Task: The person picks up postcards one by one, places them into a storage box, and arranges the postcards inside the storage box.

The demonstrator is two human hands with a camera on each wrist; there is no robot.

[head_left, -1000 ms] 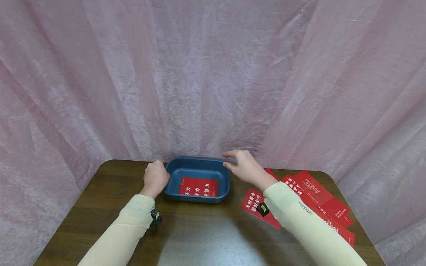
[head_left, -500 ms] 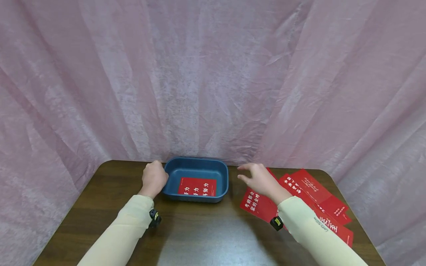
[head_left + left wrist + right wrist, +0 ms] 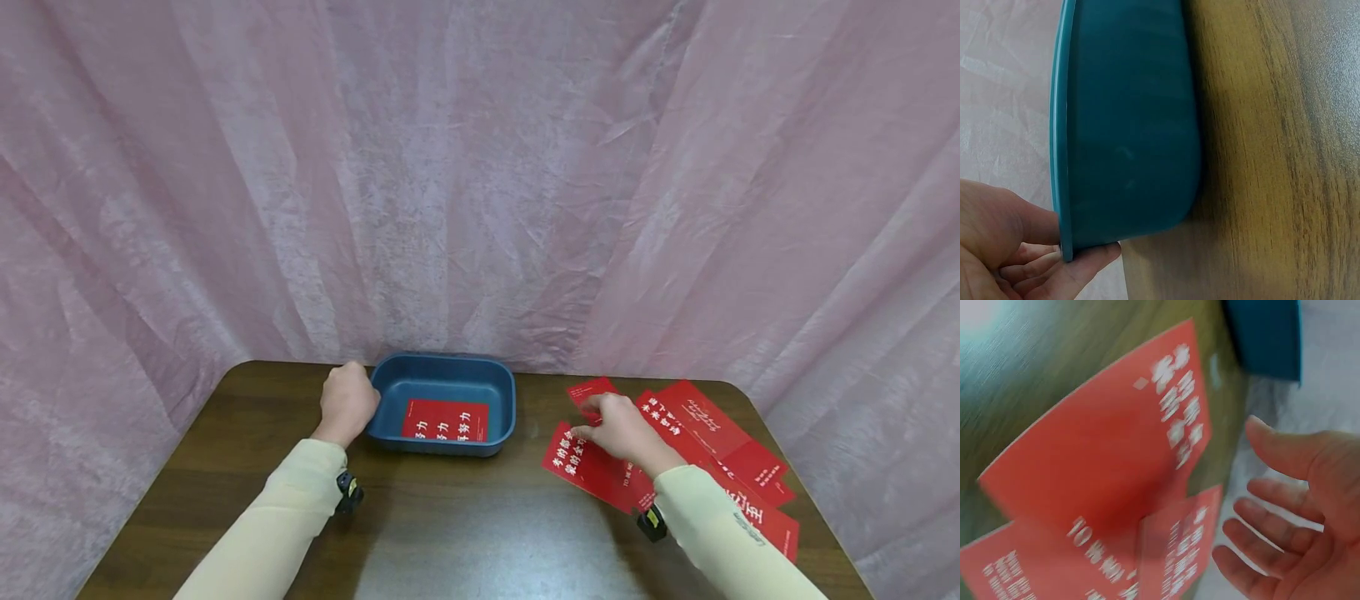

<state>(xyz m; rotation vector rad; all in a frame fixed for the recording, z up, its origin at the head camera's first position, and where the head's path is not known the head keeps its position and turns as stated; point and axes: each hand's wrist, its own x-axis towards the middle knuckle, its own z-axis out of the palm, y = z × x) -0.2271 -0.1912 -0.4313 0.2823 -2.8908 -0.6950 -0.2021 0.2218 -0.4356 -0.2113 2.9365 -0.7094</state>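
Observation:
My left hand (image 3: 348,404) holds the left end of a blue plastic box (image 3: 442,448). In the left wrist view the thumb lies against the rim of the box wall (image 3: 1129,125) and fingers reach under it. Inside the box is a red card (image 3: 446,412) with white Chinese characters. On the right, my right hand (image 3: 622,429) hovers over a red card (image 3: 600,482) lying askew on the table, its fingers loosely bent and spread. The right wrist view shows that hand (image 3: 1310,506) holding nothing, beside the blurred red cards (image 3: 1110,444).
Several more red cards (image 3: 705,421) overlap in a spread along the right side of the wooden table (image 3: 450,525). A small red card corner (image 3: 592,389) shows behind my right hand. Pink curtain (image 3: 480,183) hangs along the table's back edge.
My right hand has moved away from the box's right end, rightward and down over the red cards. My left hand stays on the box.

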